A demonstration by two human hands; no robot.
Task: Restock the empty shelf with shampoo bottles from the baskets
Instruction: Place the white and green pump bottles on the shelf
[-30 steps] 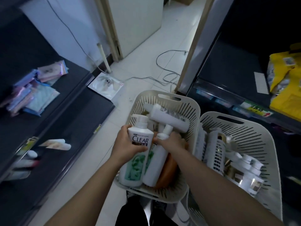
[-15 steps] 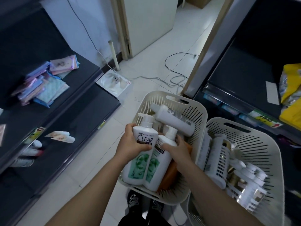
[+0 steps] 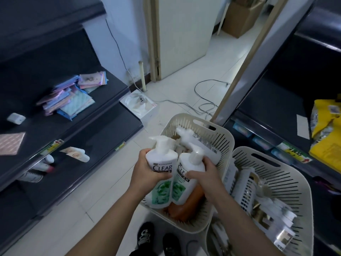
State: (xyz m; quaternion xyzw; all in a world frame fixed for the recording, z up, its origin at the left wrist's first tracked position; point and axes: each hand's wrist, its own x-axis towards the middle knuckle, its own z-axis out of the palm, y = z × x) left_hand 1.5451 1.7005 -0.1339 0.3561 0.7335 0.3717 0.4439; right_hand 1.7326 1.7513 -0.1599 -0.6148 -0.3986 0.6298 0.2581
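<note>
White shampoo bottle (image 3: 160, 159) gripped in left hand's (image 3: 145, 174) fingers; right hand's (image 3: 207, 175) fingers, a second ago reaching into the basket (image 3: 186, 116) below, now grip a second bottle (image 3: 191, 163). Both look ready for shelving.

Right basket (image 3: 287, 172) runs off the bottom edge, its bottles (image 3: 245, 183) blurred.

White door (image 3: 184, 34). Cardboard box (image 3: 241, 19) right of door. Cable (image 3: 206, 108) looped on floor in front of door. Pipe (image 3: 142, 76) and white box (image 3: 138, 105) left of door; packets (image 3: 70, 100) further left. Yellow bags (image 3: 326, 133) far right.
</note>
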